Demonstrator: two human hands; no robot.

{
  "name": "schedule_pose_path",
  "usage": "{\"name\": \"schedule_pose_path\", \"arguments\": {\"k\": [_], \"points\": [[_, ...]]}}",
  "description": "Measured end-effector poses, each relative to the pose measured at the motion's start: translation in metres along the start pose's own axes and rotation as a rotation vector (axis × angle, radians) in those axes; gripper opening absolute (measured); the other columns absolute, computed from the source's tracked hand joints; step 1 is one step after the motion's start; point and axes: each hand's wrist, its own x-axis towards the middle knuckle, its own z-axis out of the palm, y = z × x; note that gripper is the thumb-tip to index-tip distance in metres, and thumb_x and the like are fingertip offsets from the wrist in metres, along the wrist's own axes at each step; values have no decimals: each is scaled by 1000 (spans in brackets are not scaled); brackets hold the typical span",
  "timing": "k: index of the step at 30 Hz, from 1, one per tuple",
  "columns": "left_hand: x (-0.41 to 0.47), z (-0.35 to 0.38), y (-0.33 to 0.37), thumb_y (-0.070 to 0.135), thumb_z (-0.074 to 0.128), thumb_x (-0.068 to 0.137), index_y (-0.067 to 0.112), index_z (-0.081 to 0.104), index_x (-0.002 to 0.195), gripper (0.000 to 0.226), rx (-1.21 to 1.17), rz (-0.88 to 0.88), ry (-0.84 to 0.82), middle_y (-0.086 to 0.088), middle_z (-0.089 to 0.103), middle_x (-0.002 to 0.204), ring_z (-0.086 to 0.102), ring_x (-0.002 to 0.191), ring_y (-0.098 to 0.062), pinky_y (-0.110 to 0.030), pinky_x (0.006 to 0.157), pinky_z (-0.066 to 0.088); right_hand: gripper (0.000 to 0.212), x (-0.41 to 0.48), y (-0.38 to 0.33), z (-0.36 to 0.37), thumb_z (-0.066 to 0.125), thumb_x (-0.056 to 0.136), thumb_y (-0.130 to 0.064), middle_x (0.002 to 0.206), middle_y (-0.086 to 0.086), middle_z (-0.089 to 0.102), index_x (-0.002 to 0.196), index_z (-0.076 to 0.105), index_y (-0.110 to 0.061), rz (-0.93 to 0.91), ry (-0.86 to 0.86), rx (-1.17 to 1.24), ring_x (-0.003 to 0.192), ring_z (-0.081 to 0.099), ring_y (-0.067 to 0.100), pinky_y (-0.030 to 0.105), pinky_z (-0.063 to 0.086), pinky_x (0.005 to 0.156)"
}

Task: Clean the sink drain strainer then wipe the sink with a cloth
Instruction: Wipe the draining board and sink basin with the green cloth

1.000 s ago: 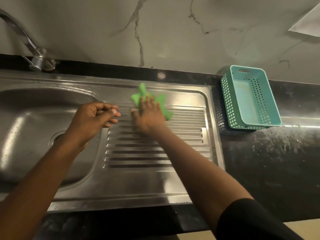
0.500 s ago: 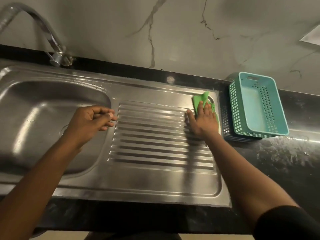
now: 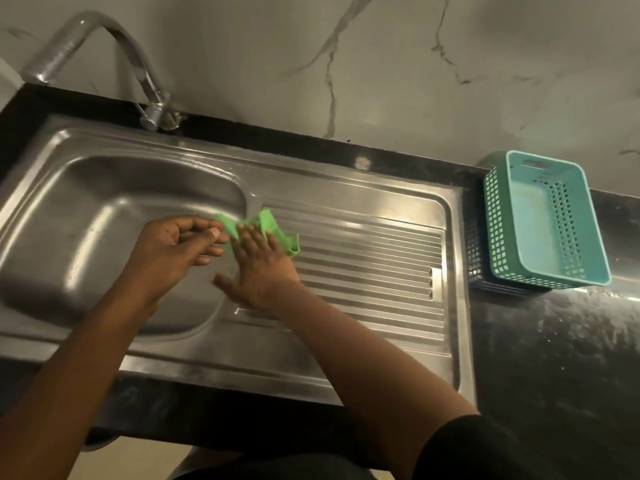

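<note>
- The stainless steel sink with its ribbed drainboard (image 3: 346, 362) fills the view. Its drain strainer is hidden, probably under your left forearm.
- The teal perforated plastic basket (image 3: 498, 233) sits just right of the sink, likely parked clear of the wiping.
- Your right hand (image 3: 263, 271) lies flat on the sink's drainboard beside the bowl, fingers straight and slightly spread for broad pressure.
- Your left hand (image 3: 173, 251) hovers over the sink's bowl, fingers loosely curled, apparently holding nothing.
- The crumpled green cloth (image 3: 275, 230) is pinned to the sink under your right fingertips.
</note>
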Motion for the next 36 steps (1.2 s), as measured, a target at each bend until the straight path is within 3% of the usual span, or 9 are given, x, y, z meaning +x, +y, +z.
{"name": "schedule_pose_path", "arguments": {"k": [5, 9, 13, 17, 22, 27, 30, 33, 36], "points": [[-2, -10, -4, 13, 65, 103, 6, 75, 119, 20, -13, -15, 19, -13, 81, 105, 78, 95, -31, -38, 85, 59, 90, -69, 3, 20, 26, 99, -76, 176, 6, 8, 167, 17, -17, -127, 21, 43, 162, 1, 18, 44, 2, 132], [-7, -7, -8, 12, 67, 102, 8, 76, 116, 17, -16, -38, 21, -10, 82, 102, 78, 93, -29, -35, 83, 59, 88, -133, 38, 32, 29, 100, -75, 175, 7, 12, 168, 15, -21, -80, 23, 35, 163, 4, 18, 46, 9, 131], [-11, -1, -10, 13, 68, 101, 13, 78, 111, 14, 0, -40, -6, -2, 84, 97, 80, 88, -21, -34, 83, 61, 82, -177, 90, 31, 24, 102, -73, 176, 3, 9, 168, 7, -27, 80, 59, 12, 162, -1, 14, 45, 11, 130], [-16, -6, -12, 16, 69, 101, 19, 79, 108, 12, -13, -26, -17, 0, 84, 98, 81, 89, -19, -34, 82, 60, 83, -189, 134, 23, 14, 100, -77, 175, 1, 2, 168, 1, -31, 356, 107, 79, 161, -7, 16, 41, 1, 132], [-27, -9, -22, 15, 69, 101, 22, 79, 106, 13, -14, -16, -31, 1, 84, 98, 82, 89, -18, -37, 84, 62, 109, -138, 145, -3, 8, 87, -94, 175, 9, -5, 168, 2, -21, 696, 215, 317, 162, -10, 26, 51, -2, 131], [-40, -17, -31, 18, 69, 101, 24, 80, 108, 14, -49, -15, -7, 2, 84, 100, 82, 91, -17, -36, 83, 61, 122, -47, 45, -4, 13, 81, -99, 175, 12, -2, 168, 5, -14, 404, 119, 238, 162, -8, 28, 50, 2, 131], [-41, -25, -32, 20, 69, 102, 25, 81, 108, 15, -52, 4, 1, 2, 84, 100, 82, 91, -17, -35, 81, 61, 117, -1, -7, -10, 15, 84, -94, 175, 12, -1, 168, 9, -13, 333, 83, 206, 162, -4, 28, 50, 3, 131], [-35, -33, -32, 21, 68, 102, 24, 80, 110, 15, -31, 18, -33, 3, 84, 100, 82, 91, -17, -37, 82, 61, 108, 5, -14, -14, 18, 89, -89, 176, 8, 4, 168, 14, -15, 276, 69, 116, 163, 2, 25, 48, 6, 131], [-22, -41, -29, 17, 67, 102, 22, 79, 109, 14, -13, 11, -89, 2, 84, 99, 82, 91, -17, -38, 84, 62, 95, -12, 2, -15, 24, 93, -83, 172, 6, 25, 165, 28, -21, 258, 133, 66, 159, 20, 24, 48, 19, 129]]}}
